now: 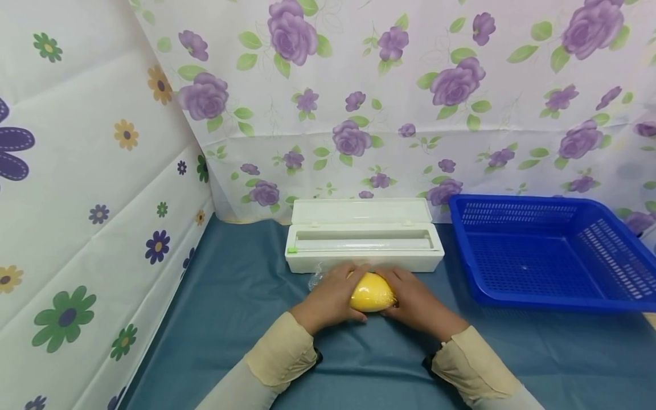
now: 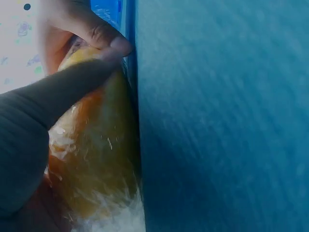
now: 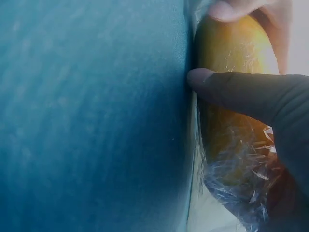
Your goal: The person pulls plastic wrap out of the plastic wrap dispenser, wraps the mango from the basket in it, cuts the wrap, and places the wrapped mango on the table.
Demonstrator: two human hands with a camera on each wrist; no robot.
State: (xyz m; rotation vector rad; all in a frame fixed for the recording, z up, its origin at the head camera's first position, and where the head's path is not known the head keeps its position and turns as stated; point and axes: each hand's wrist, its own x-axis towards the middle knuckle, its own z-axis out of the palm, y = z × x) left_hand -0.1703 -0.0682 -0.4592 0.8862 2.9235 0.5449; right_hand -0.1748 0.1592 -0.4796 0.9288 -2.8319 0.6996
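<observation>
A rounded yellow fruit [image 1: 372, 292] sits low over the dark cloth, wrapped in clear cling film [image 3: 236, 176]. My left hand [image 1: 332, 296] holds its left side and my right hand [image 1: 416, 299] its right. Both thumbs lie along the near side, with the fingers reaching round the far side. In the left wrist view the fruit [image 2: 104, 150] looks long and yellow-orange, the film bunched and crinkled at its end. Loose film sticks out beside the left hand. Right behind the hands stands a white cling film dispenser [image 1: 364, 263], lid raised, with a film roll [image 1: 364, 244] inside.
A blue perforated plastic basket [image 1: 512, 302] stands to the right of the dispenser. The table has a dark blue-green cloth [image 1: 225, 319]. Flower-printed sheets [image 1: 318, 188] rise behind the table and along the left side. A small green slider [image 1: 292, 250] sits on the dispenser's left end.
</observation>
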